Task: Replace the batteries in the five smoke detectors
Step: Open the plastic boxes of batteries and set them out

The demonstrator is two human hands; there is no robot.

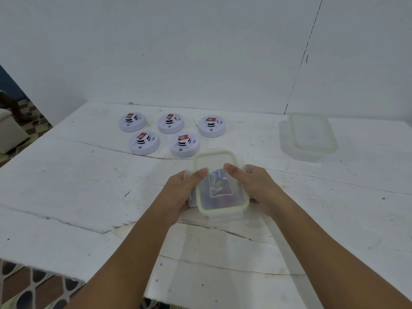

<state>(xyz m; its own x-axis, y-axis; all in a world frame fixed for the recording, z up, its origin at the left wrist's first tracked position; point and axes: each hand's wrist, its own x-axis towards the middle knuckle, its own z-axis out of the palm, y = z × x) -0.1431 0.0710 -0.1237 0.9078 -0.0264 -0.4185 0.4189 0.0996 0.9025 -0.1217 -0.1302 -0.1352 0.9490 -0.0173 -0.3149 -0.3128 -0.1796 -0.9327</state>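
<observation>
Several round white smoke detectors [184, 145] lie in two rows on the white table [66, 179], each showing a red-labelled battery on its upturned side. In front of them stands a clear plastic container [217, 162] with a pale green lid rim, and batteries show through the lid. My left hand [180, 192] grips its left side with the thumb on the lid. My right hand [254, 186] grips its right side, thumb on the lid too. The lid sits on the container.
A second clear container [308, 136] with a green-rimmed lid stands at the far right of the table, near the white wall. The table's left edge drops to a patterned floor [33, 286]. Cracks run across the painted tabletop.
</observation>
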